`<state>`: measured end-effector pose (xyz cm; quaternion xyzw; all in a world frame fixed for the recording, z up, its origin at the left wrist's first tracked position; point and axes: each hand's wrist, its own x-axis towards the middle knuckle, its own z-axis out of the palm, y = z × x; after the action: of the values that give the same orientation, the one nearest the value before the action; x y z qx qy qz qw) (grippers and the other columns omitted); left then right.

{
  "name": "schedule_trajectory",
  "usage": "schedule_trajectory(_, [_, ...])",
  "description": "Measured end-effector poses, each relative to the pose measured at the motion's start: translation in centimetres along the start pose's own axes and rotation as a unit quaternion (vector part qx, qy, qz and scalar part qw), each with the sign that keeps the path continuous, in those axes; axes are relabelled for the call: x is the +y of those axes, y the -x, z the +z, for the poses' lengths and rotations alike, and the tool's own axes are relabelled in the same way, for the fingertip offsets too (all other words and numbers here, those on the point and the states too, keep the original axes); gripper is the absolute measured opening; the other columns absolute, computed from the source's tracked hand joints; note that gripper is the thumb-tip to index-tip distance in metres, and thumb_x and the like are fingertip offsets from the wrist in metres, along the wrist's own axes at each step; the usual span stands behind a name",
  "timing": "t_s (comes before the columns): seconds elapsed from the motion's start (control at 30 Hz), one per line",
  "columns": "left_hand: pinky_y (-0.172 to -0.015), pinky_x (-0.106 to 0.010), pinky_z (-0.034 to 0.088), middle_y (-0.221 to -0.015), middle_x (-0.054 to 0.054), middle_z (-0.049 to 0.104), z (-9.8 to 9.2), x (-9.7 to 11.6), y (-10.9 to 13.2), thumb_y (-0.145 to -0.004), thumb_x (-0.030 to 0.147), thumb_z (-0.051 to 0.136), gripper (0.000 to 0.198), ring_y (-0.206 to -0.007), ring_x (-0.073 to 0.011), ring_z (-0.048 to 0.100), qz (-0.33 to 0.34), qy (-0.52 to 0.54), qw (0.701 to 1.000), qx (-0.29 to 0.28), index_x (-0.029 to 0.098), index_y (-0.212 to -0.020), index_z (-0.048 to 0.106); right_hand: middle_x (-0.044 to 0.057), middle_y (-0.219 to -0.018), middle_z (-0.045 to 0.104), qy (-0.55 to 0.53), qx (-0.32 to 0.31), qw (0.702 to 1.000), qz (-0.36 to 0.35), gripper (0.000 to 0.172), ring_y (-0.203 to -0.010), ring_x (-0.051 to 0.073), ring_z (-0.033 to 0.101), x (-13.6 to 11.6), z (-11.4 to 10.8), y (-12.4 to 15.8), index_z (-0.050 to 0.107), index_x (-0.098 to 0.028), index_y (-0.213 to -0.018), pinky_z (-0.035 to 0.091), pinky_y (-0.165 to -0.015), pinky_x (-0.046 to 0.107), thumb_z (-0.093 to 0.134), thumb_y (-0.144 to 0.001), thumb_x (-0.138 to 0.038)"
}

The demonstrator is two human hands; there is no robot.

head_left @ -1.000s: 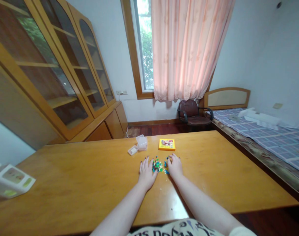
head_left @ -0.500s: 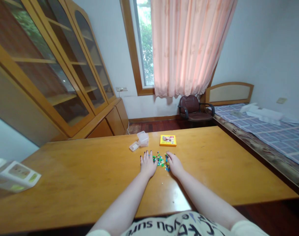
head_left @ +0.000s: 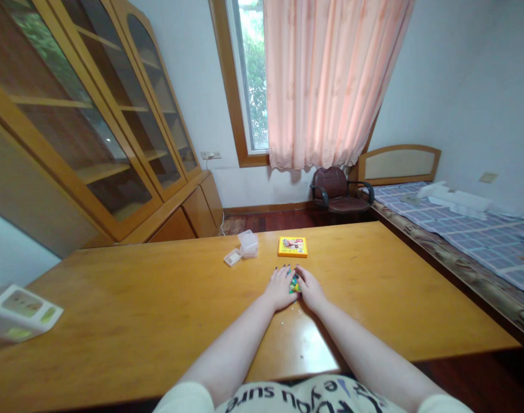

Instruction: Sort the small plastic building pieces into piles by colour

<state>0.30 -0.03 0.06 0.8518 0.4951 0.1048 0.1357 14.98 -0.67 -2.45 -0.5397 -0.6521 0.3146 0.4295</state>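
Now our left hand [head_left: 281, 288] had come in beside our right hand [head_left: 311, 289], narrowing the gap. The small colourful pieces [head_left: 294, 285], spread wider before, lay bunched between our hands on the table [head_left: 158, 321], so the gathering seemed further along. Our left fingers [head_left: 282, 274] were slightly apart; we could not tell whether our curved right ones gripped anything.

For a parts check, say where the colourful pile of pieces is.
In the head view, just right of centre, the colourful pile lies on the table between the left hand and right hand, in front of the yellow box.
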Motion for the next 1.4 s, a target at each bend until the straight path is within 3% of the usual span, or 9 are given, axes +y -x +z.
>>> schedule_trajectory(0.17, [-0.109,-0.038,0.024,-0.134,-0.008,0.047,0.1,0.5,0.3,-0.079,0.030,0.049,0.054,-0.124,-0.0217,0.038,0.020,0.022,0.999,0.030,0.018,-0.131,0.042,0.015,-0.138,0.042,0.130,-0.064,0.989,-0.002,0.060,-0.125,0.025,0.042,-1.4,0.0,0.4,0.031,-0.011,-0.139,0.031,-0.105,0.039,0.041,-0.087,-0.040])
schedule_trajectory(0.3, [-0.094,-0.034,0.037,-0.112,-0.005,0.058,-0.6,0.7,0.8,-0.080,0.021,0.048,0.033,-0.105,-0.0191,0.049,-0.002,0.011,0.999,0.041,0.022,-0.112,0.055,0.014,-0.137,0.043,0.163,-0.084,0.983,-0.009,0.055,-0.126,0.024,0.041,-1.9,-0.2,0.5,0.036,-0.010,-0.137,0.028,-0.106,0.038,0.039,-0.088,-0.034])
schedule_trajectory(0.43, [-0.083,-0.034,0.040,-0.099,-0.006,0.060,-0.9,1.0,0.8,-0.082,0.022,0.047,0.019,-0.095,-0.0207,0.053,-0.053,-0.036,0.997,0.047,0.020,-0.098,0.057,0.012,-0.137,0.043,0.161,-0.085,0.983,-0.016,0.052,-0.125,0.023,0.042,-1.9,-0.4,0.5,0.039,-0.013,-0.135,0.031,-0.104,0.037,0.040,-0.087,-0.033])
schedule_trajectory(0.67, [-0.076,-0.033,0.042,-0.090,-0.007,0.063,-1.3,0.9,0.4,-0.090,0.026,0.035,0.024,-0.086,-0.0204,0.057,-0.072,-0.042,0.996,0.036,0.018,-0.091,0.058,0.014,-0.131,0.050,0.128,-0.055,0.990,-0.006,0.050,-0.118,0.023,0.048,-1.5,-0.3,0.4,0.045,-0.011,-0.130,0.036,-0.100,0.036,0.039,-0.088,-0.038])
schedule_trajectory(0.83, [-0.083,-0.031,0.041,-0.094,-0.006,0.063,-2.7,0.2,1.5,-0.091,0.029,0.033,0.029,-0.092,-0.0182,0.055,-0.051,-0.027,0.996,0.061,0.019,-0.095,0.060,0.014,-0.126,0.054,0.095,-0.033,0.995,-0.008,0.049,-0.115,0.023,0.051,-1.2,-0.1,0.4,0.049,-0.012,-0.127,0.038,-0.098,0.037,0.039,-0.088,-0.040])
schedule_trajectory(0.97, [-0.096,-0.038,0.035,-0.114,-0.007,0.058,-3.4,0.2,3.3,-0.087,0.032,0.041,0.030,-0.109,-0.0215,0.048,-0.033,-0.027,0.996,0.080,0.022,-0.111,0.058,0.013,-0.126,0.055,0.070,-0.020,0.997,-0.011,0.046,-0.115,0.024,0.051,-1.1,0.0,0.5,0.051,-0.014,-0.125,0.038,-0.098,0.038,0.041,-0.088,-0.039])
schedule_trajectory(1.07, [-0.108,-0.048,0.019,-0.137,-0.009,0.042,-2.8,0.6,4.7,-0.082,0.044,0.047,0.049,-0.128,-0.0272,0.031,-0.045,-0.038,0.996,0.066,0.026,-0.128,0.047,0.014,-0.126,0.054,0.078,-0.022,0.997,-0.011,0.046,-0.115,0.023,0.051,-1.2,0.0,0.5,0.051,-0.014,-0.125,0.038,-0.098,0.038,0.041,-0.088,-0.039])
schedule_trajectory(1.2, [-0.105,-0.063,0.000,-0.149,-0.008,0.022,-1.2,0.8,5.2,-0.070,0.065,0.053,0.077,-0.136,-0.0347,0.013,-0.050,-0.051,0.997,0.028,0.033,-0.137,0.034,0.014,-0.127,0.054,0.136,-0.030,0.990,-0.024,0.044,-0.118,0.024,0.048,-1.8,0.0,0.4,0.051,-0.013,-0.125,0.032,-0.103,0.040,0.041,-0.088,-0.037])
schedule_trajectory(1.4, [-0.109,-0.053,0.016,-0.139,-0.009,0.041,-0.8,0.1,2.9,-0.086,0.043,0.043,0.048,-0.130,-0.0265,0.031,-0.099,-0.056,0.992,0.061,0.023,-0.130,0.045,0.013,-0.128,0.053,0.185,-0.039,0.981,-0.030,0.041,-0.122,0.025,0.045,-2.1,0.0,0.4,0.052,-0.015,-0.124,0.027,-0.106,0.042,0.041,-0.089,-0.034])
